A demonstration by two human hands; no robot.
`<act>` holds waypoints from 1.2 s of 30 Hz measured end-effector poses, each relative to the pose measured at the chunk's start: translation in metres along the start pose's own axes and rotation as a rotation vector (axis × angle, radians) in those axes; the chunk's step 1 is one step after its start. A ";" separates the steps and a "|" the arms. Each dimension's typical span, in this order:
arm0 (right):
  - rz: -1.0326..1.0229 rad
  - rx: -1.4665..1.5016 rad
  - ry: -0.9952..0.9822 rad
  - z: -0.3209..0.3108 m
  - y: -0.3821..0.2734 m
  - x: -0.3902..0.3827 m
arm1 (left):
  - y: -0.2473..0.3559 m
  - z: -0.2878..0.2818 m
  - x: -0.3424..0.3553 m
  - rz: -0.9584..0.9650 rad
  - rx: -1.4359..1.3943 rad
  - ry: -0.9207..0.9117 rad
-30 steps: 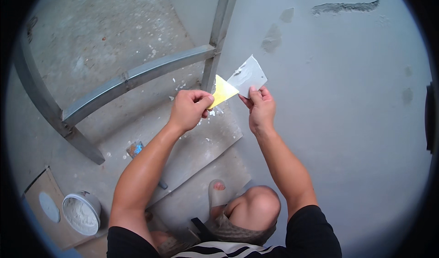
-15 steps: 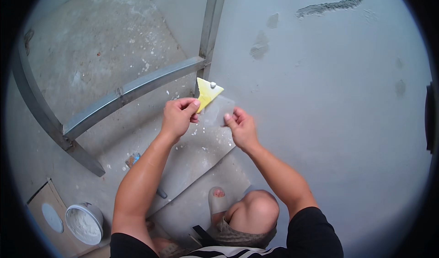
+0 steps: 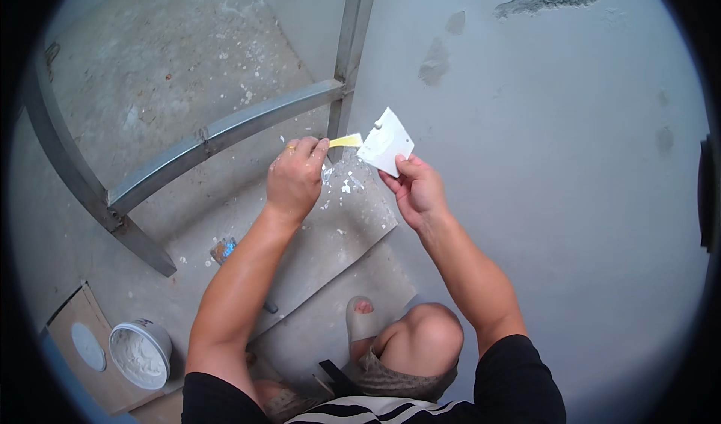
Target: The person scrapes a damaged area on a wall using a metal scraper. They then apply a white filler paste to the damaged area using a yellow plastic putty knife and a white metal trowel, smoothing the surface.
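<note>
My left hand (image 3: 295, 178) is closed around a small yellow scraper (image 3: 345, 141), its edge at the left side of a white plate-like scraper. Between the thumb and fingers of my right hand (image 3: 417, 190) is that flat white scraper (image 3: 390, 147), tilted up, with white filler paste on its face and a small lump near its upper left edge. The two tools meet or nearly meet in front of the metal frame's post. Where the yellow scraper lies inside my left fist is hidden.
A steel frame (image 3: 225, 135) stands at the left. An open tub of white paste (image 3: 140, 354) sits lower left on cardboard (image 3: 105, 383), beside a round lid (image 3: 88, 347). The grey wall (image 3: 541, 199) at right has a rough gouge (image 3: 552, 1) high up. White splatters dot the floor (image 3: 203, 63).
My right hand has turned its scraper over to show the pasted white face and raised it. My left hand has rotated the yellow scraper to lie nearly level, pointing right.
</note>
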State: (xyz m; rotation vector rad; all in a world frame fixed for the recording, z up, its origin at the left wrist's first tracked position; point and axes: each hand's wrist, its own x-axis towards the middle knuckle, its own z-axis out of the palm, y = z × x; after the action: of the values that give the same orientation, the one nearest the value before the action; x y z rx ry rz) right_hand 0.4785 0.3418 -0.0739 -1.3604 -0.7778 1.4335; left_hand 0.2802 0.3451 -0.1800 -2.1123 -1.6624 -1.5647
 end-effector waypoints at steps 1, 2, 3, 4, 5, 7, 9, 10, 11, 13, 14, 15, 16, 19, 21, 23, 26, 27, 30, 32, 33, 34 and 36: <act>-0.022 -0.016 -0.006 -0.002 -0.007 0.001 | -0.002 0.002 -0.001 -0.013 -0.004 -0.011; -0.044 -0.032 -0.012 -0.004 -0.015 0.002 | -0.005 0.006 -0.006 -0.026 -0.008 -0.024; -0.087 -0.078 -0.010 -0.004 -0.022 0.003 | -0.007 0.007 -0.009 -0.038 -0.012 -0.037; -0.135 -0.127 -0.004 -0.003 -0.032 0.004 | -0.006 0.008 -0.009 -0.057 -0.034 -0.035; -0.183 -0.175 0.003 -0.004 -0.043 0.005 | -0.005 0.009 -0.008 -0.074 -0.057 -0.033; -0.425 -0.429 0.043 -0.014 -0.066 0.011 | 0.000 0.008 -0.005 -0.099 -0.096 -0.029; -0.762 -0.864 0.182 -0.030 -0.103 0.024 | 0.003 0.005 -0.001 -0.120 -0.114 -0.033; -1.040 -1.014 0.292 -0.021 -0.126 0.026 | 0.002 0.004 -0.001 -0.122 -0.108 -0.033; -1.326 -1.215 0.352 -0.010 -0.154 0.015 | 0.002 0.004 -0.001 -0.123 -0.110 -0.032; -1.529 -1.675 0.591 0.000 -0.203 0.008 | 0.003 0.005 -0.001 -0.123 -0.119 -0.032; -1.460 -1.835 0.661 0.017 -0.216 -0.001 | 0.003 0.005 -0.002 -0.124 -0.123 -0.028; -1.655 -1.927 0.589 0.019 -0.228 0.005 | 0.004 0.005 -0.003 -0.122 -0.129 -0.026; -1.851 -2.019 0.510 0.022 -0.247 0.013 | 0.005 0.005 -0.002 -0.125 -0.138 -0.028; -1.904 -2.394 0.450 0.028 -0.265 0.037 | 0.006 0.003 -0.001 -0.129 -0.153 -0.023; -1.854 -2.586 0.466 0.019 -0.274 0.052 | 0.009 0.006 0.000 -0.118 -0.173 -0.014; -1.717 -2.703 0.489 0.006 -0.274 0.060 | 0.011 0.010 0.000 -0.111 -0.182 -0.015; -1.618 -2.823 0.545 -0.009 -0.258 0.062 | 0.008 0.009 -0.001 -0.118 -0.181 -0.013; -1.586 -2.838 0.549 -0.011 -0.254 0.060 | 0.007 0.008 -0.001 -0.122 -0.182 -0.011; -1.505 -2.887 0.565 -0.014 -0.245 0.049 | 0.007 0.007 -0.001 -0.135 -0.190 -0.019; -1.465 -2.846 0.547 -0.008 -0.238 0.043 | 0.006 0.006 -0.002 -0.135 -0.187 -0.023; -1.446 -2.824 0.538 -0.004 -0.237 0.041 | 0.005 0.006 -0.002 -0.136 -0.185 -0.025; -1.519 -2.782 0.542 0.002 -0.238 0.040 | 0.005 0.006 -0.002 -0.137 -0.184 -0.023; -1.664 -2.689 0.549 0.014 -0.247 0.046 | 0.004 0.007 -0.002 -0.139 -0.182 -0.019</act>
State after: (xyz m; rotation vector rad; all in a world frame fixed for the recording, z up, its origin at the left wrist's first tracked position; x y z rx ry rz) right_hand 0.5226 0.4658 0.1401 0.9434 2.0084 1.8531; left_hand 0.2880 0.3458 -0.1821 -2.1409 -1.7716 -1.8053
